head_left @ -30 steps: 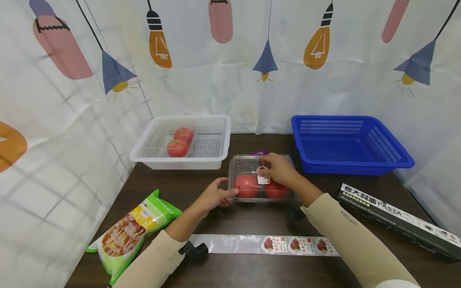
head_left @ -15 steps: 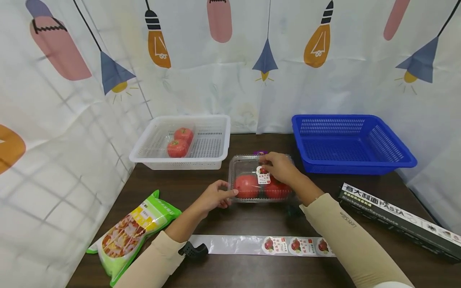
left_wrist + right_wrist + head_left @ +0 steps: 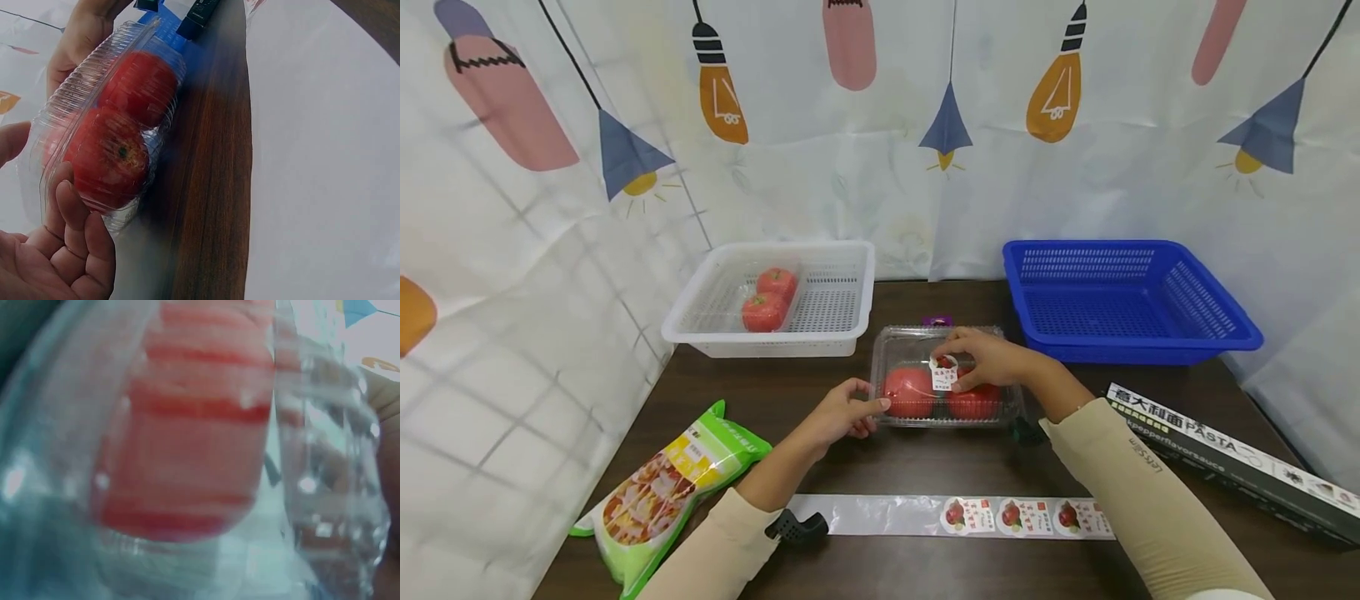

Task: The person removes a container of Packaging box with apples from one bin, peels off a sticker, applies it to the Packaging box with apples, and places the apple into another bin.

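A clear plastic clamshell box [image 3: 883,358] with two red tomatoes [image 3: 910,393] stands in the middle of the table, its lid closed. A white sticker [image 3: 944,375] with a fruit picture lies on the lid. My left hand [image 3: 847,408] grips the box's left edge, thumb on top; the left wrist view shows its fingers [image 3: 74,212] curled at the rim. Over the lid, my right hand [image 3: 992,362] touches the sticker, with index finger and thumb spread along its right side. The right wrist view is blurred by the close plastic and a tomato [image 3: 187,437].
A sticker strip [image 3: 887,515] lies in front of the box. Behind left stands a white basket [image 3: 775,344] holding packed tomatoes; behind right, a blue basket [image 3: 1127,342]. A green snack bag [image 3: 673,492] lies left, a black pasta box [image 3: 1232,467] right.
My right thumb has moved down and away from the index finger, so more of the sticker shows. My left hand has kept its place on the box.
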Demonstrator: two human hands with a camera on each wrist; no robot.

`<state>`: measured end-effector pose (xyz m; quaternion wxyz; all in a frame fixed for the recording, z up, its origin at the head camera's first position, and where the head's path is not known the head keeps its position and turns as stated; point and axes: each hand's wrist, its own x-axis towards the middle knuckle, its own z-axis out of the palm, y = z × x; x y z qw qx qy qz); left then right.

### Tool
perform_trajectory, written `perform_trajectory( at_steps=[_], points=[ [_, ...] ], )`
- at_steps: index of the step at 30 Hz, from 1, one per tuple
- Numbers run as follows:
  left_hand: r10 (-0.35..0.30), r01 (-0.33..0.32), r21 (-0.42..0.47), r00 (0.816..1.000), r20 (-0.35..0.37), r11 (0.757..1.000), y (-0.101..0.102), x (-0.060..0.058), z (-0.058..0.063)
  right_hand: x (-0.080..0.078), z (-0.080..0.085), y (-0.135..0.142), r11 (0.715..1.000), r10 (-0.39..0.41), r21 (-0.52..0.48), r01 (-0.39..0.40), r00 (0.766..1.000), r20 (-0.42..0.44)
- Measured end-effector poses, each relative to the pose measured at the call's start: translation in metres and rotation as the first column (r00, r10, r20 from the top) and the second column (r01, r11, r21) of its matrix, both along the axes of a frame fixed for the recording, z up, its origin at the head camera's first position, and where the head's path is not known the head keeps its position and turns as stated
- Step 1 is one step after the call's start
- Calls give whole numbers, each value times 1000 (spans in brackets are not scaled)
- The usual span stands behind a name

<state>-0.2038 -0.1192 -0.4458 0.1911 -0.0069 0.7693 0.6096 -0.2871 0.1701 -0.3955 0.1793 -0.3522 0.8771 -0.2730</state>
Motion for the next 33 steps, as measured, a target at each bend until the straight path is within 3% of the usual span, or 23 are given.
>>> perform_trajectory(
  at_steps=[3,7,10,13,15,16,18,20,21,23,26,29,31,33],
  points=[
    [-18,18,2,1000,4,1000,-1,0,0,3,-2,-1,999,-33,-34,33,999,-4],
    [-44,44,7,999,11,999,-3,2,-5,15,-10,-1,992,-75,-110,66,994,-80],
    [-81,81,16,997,16,997,-5,6,-14,38,-18,1,978,-115,-196,72,970,-214],
    [-126,125,33,992,18,992,-10,6,-24,70,-25,4,942,-206,-315,115,940,-273],
    [-128,128,57,992,2,990,-13,2,-28,90,-30,7,905,-262,-394,161,940,-218],
    [-120,121,79,993,-13,990,-14,-2,-30,99,-33,10,884,-275,-429,188,950,-148],
    [-95,99,164,995,-35,982,-15,-13,-32,114,-37,15,853,-242,-471,226,970,27],
    [-53,65,266,997,-50,962,-15,-25,-32,123,-41,20,828,-182,-495,263,961,207],
    [-38,52,320,998,-50,946,-14,-31,-32,126,-43,23,816,-147,-502,286,943,299],
    [-26,40,409,999,-41,912,-10,-41,-30,129,-47,27,793,-79,-504,341,879,471],
    [-7,21,497,1000,-29,868,-5,-52,-27,131,-55,29,758,-19,-478,445,747,665],
    [22,3,552,999,-39,834,-1,-57,-23,130,-63,25,722,46,-464,513,634,772],
    [54,-16,563,997,-51,827,1,-57,-20,129,-67,21,693,73,-468,549,591,803],
    [77,-27,553,995,-67,833,2,-57,-18,129,-68,19,657,68,-472,588,577,814]
  ],
)
